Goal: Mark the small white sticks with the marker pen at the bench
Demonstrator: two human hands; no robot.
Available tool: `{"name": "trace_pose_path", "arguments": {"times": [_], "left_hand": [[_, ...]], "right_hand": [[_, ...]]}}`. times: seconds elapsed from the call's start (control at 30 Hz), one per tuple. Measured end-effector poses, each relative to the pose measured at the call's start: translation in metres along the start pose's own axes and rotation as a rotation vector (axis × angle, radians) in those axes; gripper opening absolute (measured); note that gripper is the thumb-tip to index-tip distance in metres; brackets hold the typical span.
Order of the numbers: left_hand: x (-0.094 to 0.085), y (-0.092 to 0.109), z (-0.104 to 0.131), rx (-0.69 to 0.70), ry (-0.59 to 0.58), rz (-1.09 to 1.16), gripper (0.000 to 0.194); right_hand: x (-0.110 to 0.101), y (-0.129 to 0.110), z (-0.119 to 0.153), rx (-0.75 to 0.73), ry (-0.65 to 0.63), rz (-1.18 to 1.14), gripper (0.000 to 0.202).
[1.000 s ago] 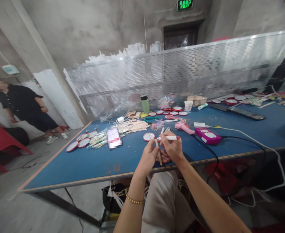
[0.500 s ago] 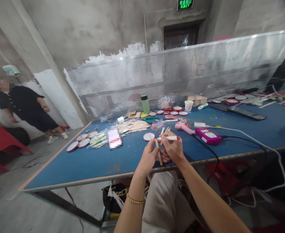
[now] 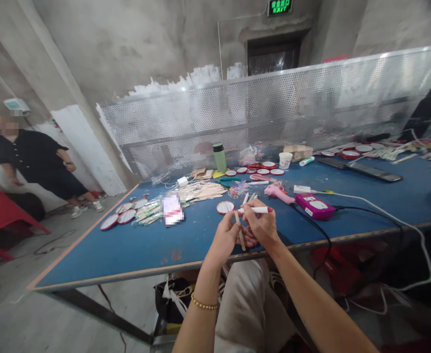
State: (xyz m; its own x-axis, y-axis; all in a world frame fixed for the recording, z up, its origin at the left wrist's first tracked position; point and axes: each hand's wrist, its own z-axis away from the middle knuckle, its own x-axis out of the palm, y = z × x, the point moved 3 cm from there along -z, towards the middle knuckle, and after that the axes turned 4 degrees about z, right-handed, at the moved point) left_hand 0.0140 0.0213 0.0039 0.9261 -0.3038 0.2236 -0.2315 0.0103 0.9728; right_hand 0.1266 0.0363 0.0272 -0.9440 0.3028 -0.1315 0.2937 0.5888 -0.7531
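Observation:
My left hand [image 3: 227,236] holds a flat wooden stick [image 3: 240,233] upright between thumb and fingers, near the table's front edge. In my right hand [image 3: 262,226] is a white marker with a red end [image 3: 256,210], its tip pointing left at the top of the stick. Whether the tip touches the wood is too small to tell. Just beyond my left hand lies a round red-rimmed disc [image 3: 225,208]. White pens [image 3: 245,198] lie behind my right hand, partly hidden by it.
The blue table [image 3: 127,250] holds a phone [image 3: 173,210], wooden sticks [image 3: 208,190], a green bottle [image 3: 219,158], a paper cup [image 3: 285,160], a pink glue gun [image 3: 279,193] and a purple box [image 3: 315,206] with cables. A person [image 3: 35,159] stands at the far left.
The person at the left has shifted an arm slightly. Both my hands, the stick and the marker look almost unmoved.

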Motion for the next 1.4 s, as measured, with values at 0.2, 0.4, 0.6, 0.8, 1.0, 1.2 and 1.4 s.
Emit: {"name": "trace_pose_path", "arguments": {"times": [0.2, 0.4, 0.6, 0.8, 1.0, 1.2, 1.4], "left_hand": [[-0.0001, 0.0000, 0.0002, 0.006, 0.007, -0.004, 0.036], [-0.0005, -0.0015, -0.0003, 0.004, 0.007, 0.004, 0.033], [-0.0019, -0.0033, -0.0012, 0.004, 0.006, 0.015, 0.033], [-0.0027, -0.0023, -0.0007, 0.011, 0.001, 0.014, 0.032], [-0.0028, -0.0016, -0.0001, 0.003, -0.004, 0.004, 0.036], [-0.0034, -0.0021, 0.0003, 0.008, 0.003, 0.000, 0.036], [-0.0031, -0.0014, 0.0006, 0.010, -0.001, 0.002, 0.034]], "right_hand": [[0.0004, -0.0018, 0.0010, 0.007, -0.011, -0.042, 0.021], [0.0011, -0.0022, 0.0007, -0.003, -0.018, -0.031, 0.022], [0.0015, -0.0018, 0.0009, 0.010, -0.026, -0.023, 0.022], [0.0021, -0.0042, 0.0007, 0.004, -0.025, -0.009, 0.022], [0.0022, -0.0041, 0.0009, 0.004, -0.027, -0.002, 0.022], [0.0036, -0.0018, 0.0008, 0.017, -0.032, -0.008, 0.023], [0.0035, -0.0037, 0.0004, 0.008, -0.033, -0.002, 0.023]]}}
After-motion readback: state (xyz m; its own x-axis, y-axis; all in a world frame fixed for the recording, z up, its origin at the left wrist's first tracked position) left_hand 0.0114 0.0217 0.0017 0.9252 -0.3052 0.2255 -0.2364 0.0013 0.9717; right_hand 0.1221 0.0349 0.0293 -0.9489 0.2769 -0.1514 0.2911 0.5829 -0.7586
